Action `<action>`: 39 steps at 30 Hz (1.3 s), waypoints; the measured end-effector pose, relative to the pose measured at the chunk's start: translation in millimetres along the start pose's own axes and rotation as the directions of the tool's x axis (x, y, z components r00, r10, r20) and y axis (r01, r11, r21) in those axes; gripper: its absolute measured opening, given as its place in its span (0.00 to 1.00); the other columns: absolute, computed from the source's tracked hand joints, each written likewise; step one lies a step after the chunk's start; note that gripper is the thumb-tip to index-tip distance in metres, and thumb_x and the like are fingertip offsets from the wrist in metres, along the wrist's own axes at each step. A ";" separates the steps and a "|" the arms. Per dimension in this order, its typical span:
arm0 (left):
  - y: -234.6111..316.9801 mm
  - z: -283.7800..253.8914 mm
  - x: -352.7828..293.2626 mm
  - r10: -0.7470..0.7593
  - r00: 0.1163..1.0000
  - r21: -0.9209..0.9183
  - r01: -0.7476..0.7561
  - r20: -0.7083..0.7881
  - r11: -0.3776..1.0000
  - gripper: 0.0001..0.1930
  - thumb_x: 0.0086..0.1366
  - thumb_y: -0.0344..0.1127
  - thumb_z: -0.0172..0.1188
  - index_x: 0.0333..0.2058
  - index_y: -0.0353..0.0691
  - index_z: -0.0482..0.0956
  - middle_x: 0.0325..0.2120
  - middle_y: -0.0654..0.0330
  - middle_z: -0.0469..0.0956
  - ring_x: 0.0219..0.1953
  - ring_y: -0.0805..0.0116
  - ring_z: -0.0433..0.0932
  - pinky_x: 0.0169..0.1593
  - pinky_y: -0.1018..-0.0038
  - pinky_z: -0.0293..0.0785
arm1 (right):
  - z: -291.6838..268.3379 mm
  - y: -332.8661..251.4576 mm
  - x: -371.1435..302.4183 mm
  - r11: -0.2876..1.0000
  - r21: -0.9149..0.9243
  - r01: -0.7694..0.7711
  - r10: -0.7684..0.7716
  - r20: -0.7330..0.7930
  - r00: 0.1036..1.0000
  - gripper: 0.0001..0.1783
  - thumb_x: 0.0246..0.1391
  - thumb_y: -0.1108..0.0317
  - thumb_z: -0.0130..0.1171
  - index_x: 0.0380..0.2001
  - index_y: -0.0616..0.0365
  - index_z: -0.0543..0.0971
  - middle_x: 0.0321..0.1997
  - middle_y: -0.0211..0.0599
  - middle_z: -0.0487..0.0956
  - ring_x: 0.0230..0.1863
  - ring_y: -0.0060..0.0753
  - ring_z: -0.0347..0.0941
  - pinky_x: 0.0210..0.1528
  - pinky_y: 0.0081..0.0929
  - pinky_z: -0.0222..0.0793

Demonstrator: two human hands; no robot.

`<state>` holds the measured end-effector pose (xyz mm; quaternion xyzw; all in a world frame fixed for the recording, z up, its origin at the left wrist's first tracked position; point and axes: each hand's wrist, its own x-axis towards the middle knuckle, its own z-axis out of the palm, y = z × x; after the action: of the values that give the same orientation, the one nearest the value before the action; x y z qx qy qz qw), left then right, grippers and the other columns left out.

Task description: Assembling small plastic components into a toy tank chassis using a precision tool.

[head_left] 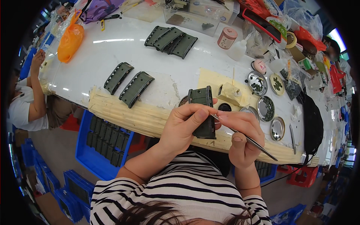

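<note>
My left hand (182,125) is closed around a dark green, slightly curved plastic piece (204,129) with toothed edges, held upright above the table's front edge. Between the fingers of my right hand (243,137) lies a pair of slim metal tweezers (259,146), its tips at the piece near my left thumb. Whatever the tips touch is too small to make out. Two similar green pieces (137,89) lie on the table to the left, and a stack of several more (171,40) sits farther back.
Right of my hands stand small metal dishes (266,108) of dark bits, a beige block (229,93) and a second metal tool (292,138). Below the table edge, a blue crate (84,150) holds many green pieces. An orange bag (71,42) hangs near another person (28,101) at left.
</note>
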<state>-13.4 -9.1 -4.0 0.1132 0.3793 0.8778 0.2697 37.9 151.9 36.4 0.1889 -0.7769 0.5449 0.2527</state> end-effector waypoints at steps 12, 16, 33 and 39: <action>-1.2 0.2 -0.1 0.011 1.000 0.009 -0.010 -0.024 1.000 0.15 0.68 0.41 0.55 0.41 0.33 0.79 0.52 0.49 0.72 0.50 0.66 0.74 0.54 0.69 0.72 | 1.6 -2.5 -0.7 0.999 -0.047 -0.010 0.010 -0.001 1.000 0.14 0.49 0.75 0.59 0.42 0.62 0.81 0.41 0.45 0.80 0.38 0.37 0.77 0.41 0.27 0.74; -0.2 0.9 0.0 -0.003 1.000 0.008 0.003 -0.023 1.000 0.15 0.69 0.40 0.54 0.41 0.33 0.79 0.52 0.49 0.73 0.51 0.66 0.74 0.55 0.69 0.71 | 1.4 -2.6 -1.1 0.998 -0.054 -0.016 0.016 0.001 1.000 0.14 0.49 0.76 0.59 0.42 0.62 0.81 0.41 0.44 0.80 0.38 0.37 0.77 0.40 0.27 0.74; 12.8 16.1 -0.6 -0.018 0.992 -0.167 -0.004 -0.128 0.986 0.28 0.69 0.28 0.49 0.66 0.43 0.53 0.54 0.50 0.67 0.54 0.59 0.72 0.59 0.59 0.71 | -10.3 6.7 -8.3 0.991 -0.063 -0.116 0.103 -0.186 0.977 0.11 0.61 0.71 0.50 0.36 0.66 0.81 0.33 0.42 0.79 0.35 0.31 0.73 0.38 0.24 0.69; 17.9 2.6 0.3 -0.101 0.985 -0.389 0.038 -0.141 0.920 0.35 0.63 0.20 0.51 0.67 0.46 0.50 0.52 0.55 0.70 0.55 0.60 0.72 0.63 0.50 0.65 | -18.3 28.4 -27.6 0.923 -0.251 -0.293 0.242 -0.217 0.946 0.09 0.60 0.72 0.53 0.34 0.64 0.81 0.31 0.39 0.78 0.34 0.33 0.69 0.41 0.26 0.64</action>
<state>-19.5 -17.5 10.8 -0.0256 0.2236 0.9312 0.2866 47.2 179.2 3.7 -0.0076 -0.8381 0.4741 0.2698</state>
